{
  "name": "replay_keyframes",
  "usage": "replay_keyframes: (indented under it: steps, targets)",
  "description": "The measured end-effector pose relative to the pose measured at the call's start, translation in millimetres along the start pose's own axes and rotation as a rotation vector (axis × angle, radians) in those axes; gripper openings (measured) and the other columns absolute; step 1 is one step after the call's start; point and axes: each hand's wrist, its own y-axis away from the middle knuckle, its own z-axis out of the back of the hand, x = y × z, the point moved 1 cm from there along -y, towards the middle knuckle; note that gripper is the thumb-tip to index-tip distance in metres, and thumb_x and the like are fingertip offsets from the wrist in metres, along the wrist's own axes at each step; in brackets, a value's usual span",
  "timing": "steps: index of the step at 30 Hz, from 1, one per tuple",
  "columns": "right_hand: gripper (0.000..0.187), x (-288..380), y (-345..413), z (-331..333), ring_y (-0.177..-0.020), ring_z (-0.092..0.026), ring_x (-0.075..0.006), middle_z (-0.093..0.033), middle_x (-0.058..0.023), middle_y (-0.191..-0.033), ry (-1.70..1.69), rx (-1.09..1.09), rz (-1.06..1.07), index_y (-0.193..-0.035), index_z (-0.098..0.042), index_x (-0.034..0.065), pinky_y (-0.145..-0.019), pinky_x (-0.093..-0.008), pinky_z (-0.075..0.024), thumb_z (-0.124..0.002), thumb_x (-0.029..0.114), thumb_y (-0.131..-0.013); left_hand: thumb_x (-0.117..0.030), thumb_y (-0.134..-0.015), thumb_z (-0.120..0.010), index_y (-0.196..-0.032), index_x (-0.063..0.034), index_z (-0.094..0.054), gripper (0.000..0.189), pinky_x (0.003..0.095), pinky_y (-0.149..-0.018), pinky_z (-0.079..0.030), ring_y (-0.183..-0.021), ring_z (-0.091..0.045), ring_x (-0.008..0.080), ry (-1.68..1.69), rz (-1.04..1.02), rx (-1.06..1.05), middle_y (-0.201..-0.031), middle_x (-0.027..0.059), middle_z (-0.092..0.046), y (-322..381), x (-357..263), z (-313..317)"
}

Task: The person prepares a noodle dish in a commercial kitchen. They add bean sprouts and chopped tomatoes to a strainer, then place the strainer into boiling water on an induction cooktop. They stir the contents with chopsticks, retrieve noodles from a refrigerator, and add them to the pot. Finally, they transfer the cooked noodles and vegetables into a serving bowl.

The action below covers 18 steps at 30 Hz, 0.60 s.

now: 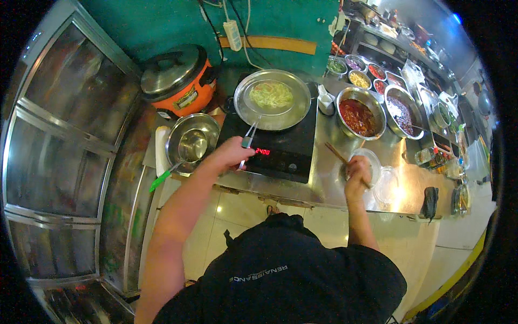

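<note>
A wide metal pan (301, 97) stands on a black induction cooktop (279, 166); pale green shredded food (270, 94) sits in liquid at its middle. My left hand (236, 154) grips a slim metal utensil (251, 130) that looks like tongs or a handle, its far end at the pan's near rim. Over on the right, my right hand (358, 170) is closed around wooden chopsticks (334, 151). It hovers over or touches a clear plastic bowl (374, 164), partly hidden behind it; which, I cannot tell. Beside that bowl lies a clear plastic lid or container (387, 184).
Left of the cooktop are an orange rice cooker (190, 91) and a steel bowl (172, 139) with a green-handled ladle (161, 181). Steel pots of red sauce (357, 117) and dark food (400, 111) stand at right, before several small ingredient bowls (359, 79). Cables hang behind.
</note>
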Motion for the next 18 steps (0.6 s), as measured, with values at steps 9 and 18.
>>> replay_keyframes:
  steps: [9, 18]
  targets:
    - [0.053, 1, -159, -154, -0.072, -0.062, -0.0283, -0.062, -0.0141, -0.075, 0.016, 0.022, -0.068, -0.080, -0.061, -0.0007, -0.069, -0.0393, -0.0486, -0.041, 0.039, -0.108, -0.029, -0.085, -0.066, -0.107, 0.0025, -0.062, 0.039, 0.0526, -0.087, -0.053, -0.099, -0.067, 0.0457, -0.833, -0.394, -0.246, -0.103, 0.0269, -0.070, -12, -3, 70]
    - [0.043, -10, -199, -248, -0.086, -0.067, -0.0445, -0.070, -0.0243, -0.088, 0.410, 0.187, -0.074, -0.099, -0.073, 0.0006, -0.078, -0.0473, -0.0530, -0.056, 0.040, -0.102, -0.031, -0.089, -0.068, -0.115, 0.0024, -0.063, 0.043, 0.0539, -0.089, -0.053, -0.104, -0.067, 0.0453, -0.916, -0.500, -0.273, -0.109, 0.0271, -0.070, -28, 7, 107]
